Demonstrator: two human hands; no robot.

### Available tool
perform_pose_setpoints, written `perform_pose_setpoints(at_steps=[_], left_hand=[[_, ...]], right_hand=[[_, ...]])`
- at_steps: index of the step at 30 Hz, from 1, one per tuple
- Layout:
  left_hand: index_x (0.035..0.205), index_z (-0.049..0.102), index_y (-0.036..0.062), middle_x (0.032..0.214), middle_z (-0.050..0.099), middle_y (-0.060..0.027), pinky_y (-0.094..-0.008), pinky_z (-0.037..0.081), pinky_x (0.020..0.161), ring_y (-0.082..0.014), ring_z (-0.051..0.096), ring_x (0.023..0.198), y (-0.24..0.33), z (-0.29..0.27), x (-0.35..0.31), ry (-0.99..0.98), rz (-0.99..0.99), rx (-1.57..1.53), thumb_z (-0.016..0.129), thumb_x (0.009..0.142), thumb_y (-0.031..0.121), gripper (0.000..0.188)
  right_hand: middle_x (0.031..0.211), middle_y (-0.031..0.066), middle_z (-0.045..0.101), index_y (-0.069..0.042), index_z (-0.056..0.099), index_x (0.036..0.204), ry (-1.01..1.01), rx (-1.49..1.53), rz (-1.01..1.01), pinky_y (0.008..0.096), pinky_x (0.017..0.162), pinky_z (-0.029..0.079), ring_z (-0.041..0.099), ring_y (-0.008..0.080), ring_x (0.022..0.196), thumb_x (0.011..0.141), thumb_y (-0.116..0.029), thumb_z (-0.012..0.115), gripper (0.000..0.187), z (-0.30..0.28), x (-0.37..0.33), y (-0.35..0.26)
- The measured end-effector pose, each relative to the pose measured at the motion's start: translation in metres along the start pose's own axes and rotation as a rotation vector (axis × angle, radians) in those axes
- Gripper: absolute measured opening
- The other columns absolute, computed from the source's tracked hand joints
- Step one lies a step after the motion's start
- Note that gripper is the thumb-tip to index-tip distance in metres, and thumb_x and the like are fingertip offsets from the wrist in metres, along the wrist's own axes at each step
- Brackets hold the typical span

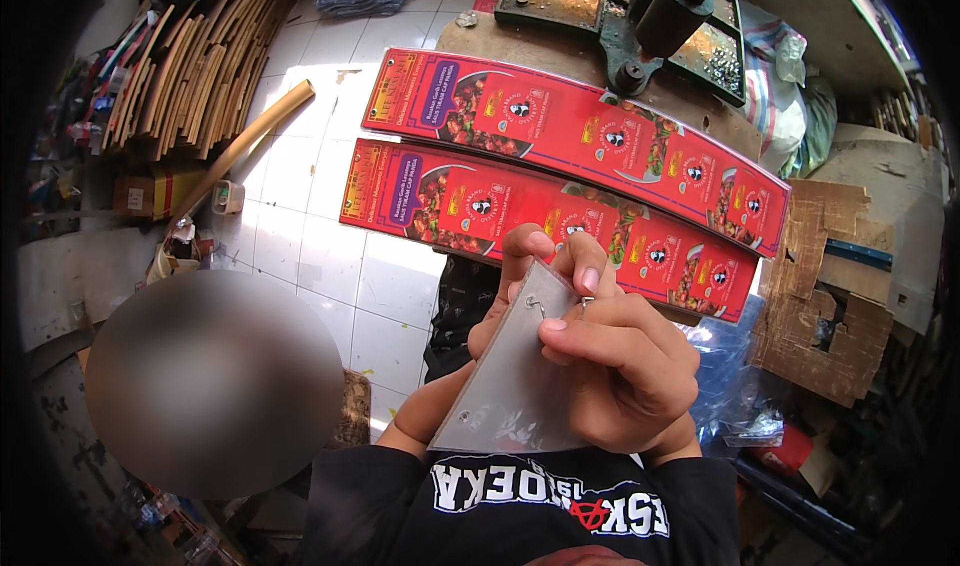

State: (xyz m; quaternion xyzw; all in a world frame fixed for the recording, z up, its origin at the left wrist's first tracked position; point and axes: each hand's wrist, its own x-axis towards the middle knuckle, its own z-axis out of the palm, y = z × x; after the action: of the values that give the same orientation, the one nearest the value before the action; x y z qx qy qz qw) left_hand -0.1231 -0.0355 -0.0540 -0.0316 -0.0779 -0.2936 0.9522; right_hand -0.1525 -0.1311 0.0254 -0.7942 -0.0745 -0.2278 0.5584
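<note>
Red panels [570, 116] are lying beyond the grip. Left hand [492, 328] is clamping the grey sheet [510, 386], right hand [637, 366] pinching the wire [541, 309] at its upper eyelet [530, 301]; threading looks partway, lower eyelet [463, 417] showing no wire.

Grey panel [505, 391] held up, tilted; thin metal wire [541, 310] (bent) at upper eyelet [531, 302]

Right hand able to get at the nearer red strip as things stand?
Probably, after letting go: the right part of the nearer red strip lies uncovered beyond the right hand, which seems to pinch a thin metal wire at the grey panel.
</note>
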Motion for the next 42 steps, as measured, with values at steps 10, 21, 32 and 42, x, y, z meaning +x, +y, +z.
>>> perform_pose_setpoints(at_steps=[10, 21, 32, 42], left_hand=[[0.119, 0.049, 0.0193, 0.121, 0.048, -0.0151, -0.0459, 0.047, 0.095, -0.0259, 0.055, 0.102, -0.004, 0.007, -0.007, 0.207, 0.158, 0.045, 0.061, 0.093, 0.010, 0.030], [0.116, 0.048, 0.0135, 0.117, 0.049, -0.0185, -0.0498, 0.050, 0.093, -0.0284, 0.057, 0.099, -0.018, 0.000, -0.021, 0.207, 0.271, 0.236, 0.059, 0.092, 0.006, 0.027], [0.117, 0.048, 0.0124, 0.117, 0.049, -0.0201, -0.0512, 0.050, 0.095, -0.0290, 0.059, 0.099, -0.020, 0.002, -0.025, 0.158, 0.314, 0.321, 0.061, 0.092, 0.007, 0.029], [0.119, 0.048, 0.0137, 0.118, 0.050, -0.0190, -0.0490, 0.050, 0.095, -0.0267, 0.060, 0.097, -0.015, -0.005, -0.027, 0.133, 0.279, 0.356, 0.058, 0.097, 0.015, 0.025]], right_hand=[[0.077, 0.0104, 0.065, -0.001, 0.070, 0.095, 0.010, -0.014, 0.038, 0.0273, 0.067, 0.052, 0.064, 0.0175, 0.068, 0.072, 0.017, 0.069, 0.029, -0.001, 0.001, 0.000], [0.077, 0.0103, 0.066, -0.002, 0.070, 0.090, 0.003, -0.028, 0.043, 0.0299, 0.072, 0.054, 0.065, 0.0185, 0.068, 0.069, 0.016, 0.072, 0.028, -0.003, -0.005, -0.006], [0.075, 0.0095, 0.065, -0.003, 0.070, 0.088, -0.001, -0.039, 0.061, 0.0316, 0.073, 0.055, 0.064, 0.0187, 0.067, 0.068, 0.015, 0.074, 0.027, -0.005, -0.007, -0.015], [0.076, 0.0101, 0.065, -0.003, 0.070, 0.088, -0.013, -0.031, 0.047, 0.0314, 0.071, 0.055, 0.064, 0.0189, 0.068, 0.068, 0.015, 0.074, 0.027, -0.006, -0.006, -0.012]])
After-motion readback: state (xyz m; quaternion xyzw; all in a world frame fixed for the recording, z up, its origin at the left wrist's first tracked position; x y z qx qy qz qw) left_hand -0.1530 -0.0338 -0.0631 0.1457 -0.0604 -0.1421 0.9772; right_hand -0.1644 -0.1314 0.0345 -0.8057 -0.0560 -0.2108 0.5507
